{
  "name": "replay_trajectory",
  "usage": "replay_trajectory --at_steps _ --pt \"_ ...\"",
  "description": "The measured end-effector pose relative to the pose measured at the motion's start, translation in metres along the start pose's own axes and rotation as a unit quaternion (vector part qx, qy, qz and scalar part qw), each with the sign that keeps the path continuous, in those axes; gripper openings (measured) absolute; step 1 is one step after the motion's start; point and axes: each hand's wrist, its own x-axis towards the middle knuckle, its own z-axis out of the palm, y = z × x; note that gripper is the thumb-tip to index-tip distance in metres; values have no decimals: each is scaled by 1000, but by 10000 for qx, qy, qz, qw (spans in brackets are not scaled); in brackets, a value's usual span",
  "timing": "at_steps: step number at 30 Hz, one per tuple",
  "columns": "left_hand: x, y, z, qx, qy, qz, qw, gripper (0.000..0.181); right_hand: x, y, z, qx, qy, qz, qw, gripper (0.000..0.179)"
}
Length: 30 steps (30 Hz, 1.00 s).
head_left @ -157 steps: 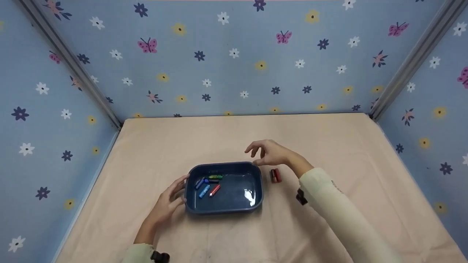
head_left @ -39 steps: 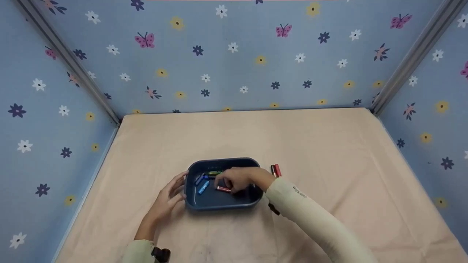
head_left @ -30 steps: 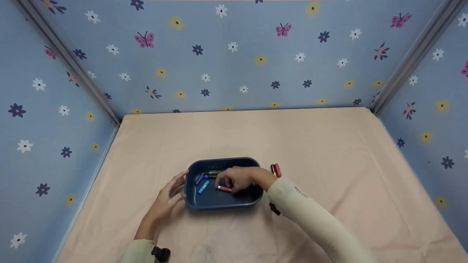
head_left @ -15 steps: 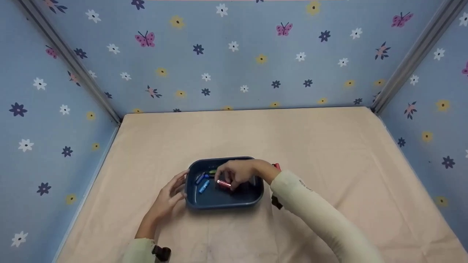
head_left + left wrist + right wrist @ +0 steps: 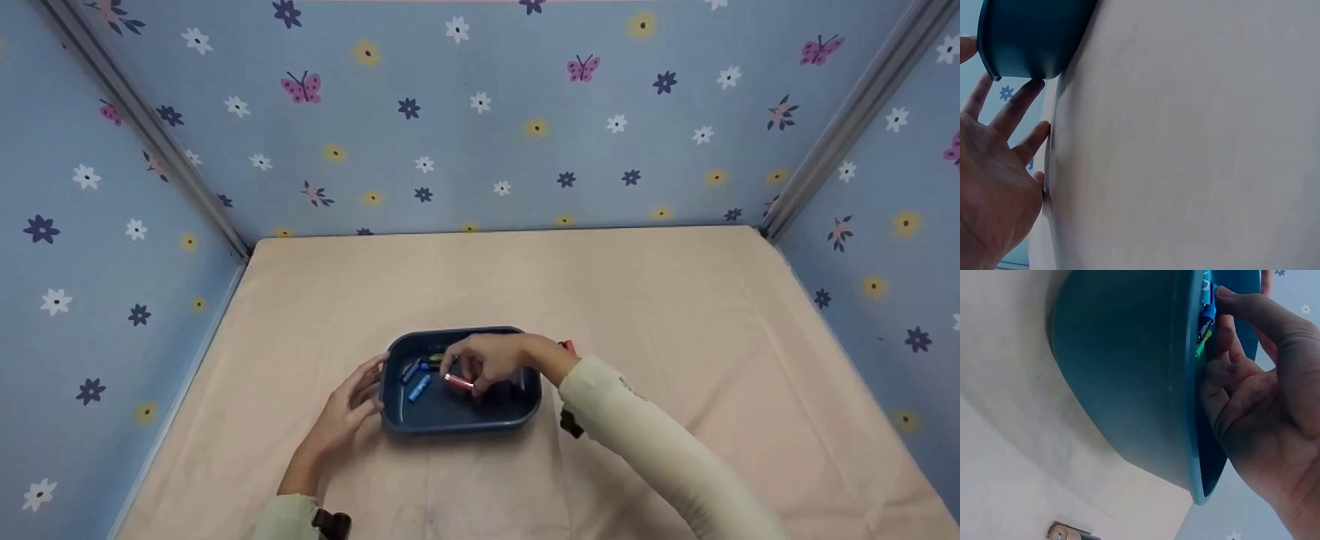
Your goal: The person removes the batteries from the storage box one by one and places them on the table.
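My right hand (image 5: 491,361) reaches into a dark blue plastic basin (image 5: 461,429) and pinches a red battery (image 5: 459,382) between thumb and fingers, above the basin floor. The right wrist view hides that battery behind the fingers. To its left in the basin lie a light blue battery (image 5: 419,388), dark blue ones (image 5: 410,370) and a green one (image 5: 436,358). My left hand (image 5: 345,409) is at the basin's left side with fingers extended; in the left wrist view its fingertips meet the basin wall (image 5: 1033,39).
Just right of the basin, partly behind my right wrist, a red battery (image 5: 569,346) lies on the table beside a dark one; the right wrist view shows a battery end (image 5: 1060,533) there. A beige cloth (image 5: 675,300) covers the table, with flowered blue walls (image 5: 480,150) around it.
My right hand has come from beyond the basin's right corner down into it, taken the red battery and raised it slightly. The left hand stays at the basin's side.
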Motion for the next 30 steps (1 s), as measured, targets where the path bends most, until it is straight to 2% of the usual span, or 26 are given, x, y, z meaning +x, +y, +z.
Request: replay_trajectory --at_steps 7,14,21,30 --pt "1 -1 1 -34 28 53 10000 77 -14 3 -7 110 517 -229 9983 58" --pt "-1 -1 2 233 183 31 9996 77 -28 10 -14 91 1078 -44 9941 57" --pt "-1 -1 0 -7 6 7 10000 78 -41 23 -11 234 1517 -128 9881 56" --pt "-1 -1 1 47 60 -78 9999 78 -55 27 -11 229 1968 -157 9801 56"
